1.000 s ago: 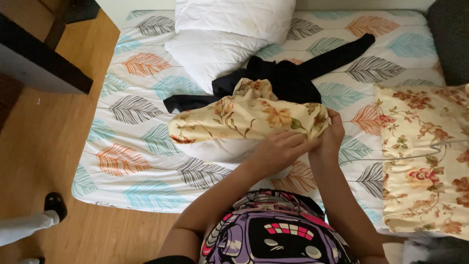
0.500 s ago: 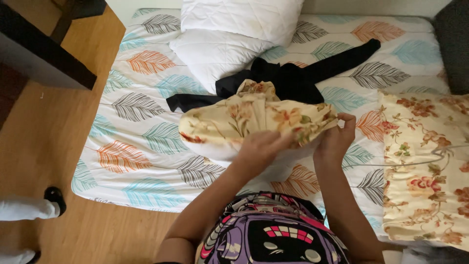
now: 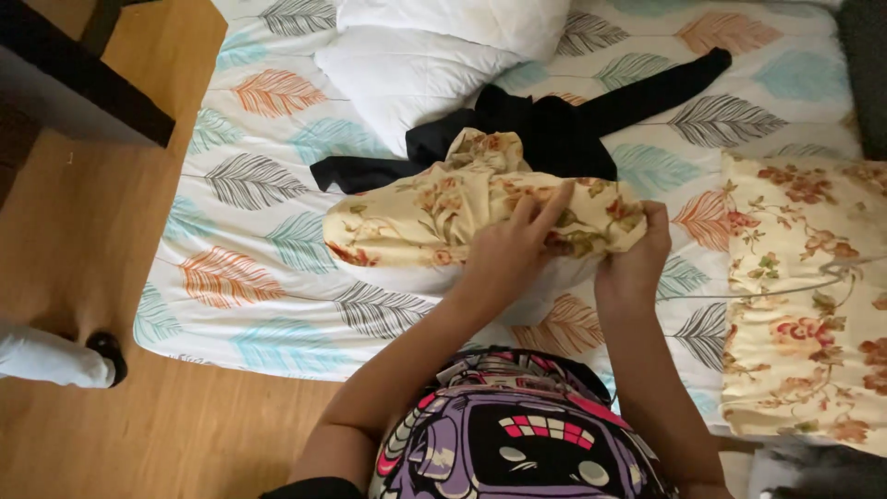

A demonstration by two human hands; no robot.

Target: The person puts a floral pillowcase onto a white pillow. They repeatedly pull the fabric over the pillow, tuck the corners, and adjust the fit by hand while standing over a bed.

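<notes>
Both hands have crept farther up onto the bundle since a moment ago, and the cloth is bunched tighter at its right end. The left hand (image 3: 508, 254) lies flat on the floral pillowcase (image 3: 443, 217), fingers spread and pressing into the fabric. The right hand (image 3: 633, 268) is pinched closed on the right end of that same pillowcase, thumb and fingers gripping a gathered fold. The two hands sit close together, just beside one another, near the middle of the bed.

A white pillow (image 3: 554, 277) shows beneath the floral cloth, partly covered by it. Just beyond, touching the far edge of the bundle, a black garment (image 3: 564, 125) sprawls with one sleeve stretched to the far right. Farther off, two bare white pillows (image 3: 407, 79) are stacked at the far side. Everything rests on a sheet printed with feathers (image 3: 249, 249). On the right lies another pillow in the same floral cover (image 3: 804, 296), well apart from the hands. To the left is a wooden floor (image 3: 83, 259), with a dark shoe (image 3: 106, 351) near the bed's corner.
</notes>
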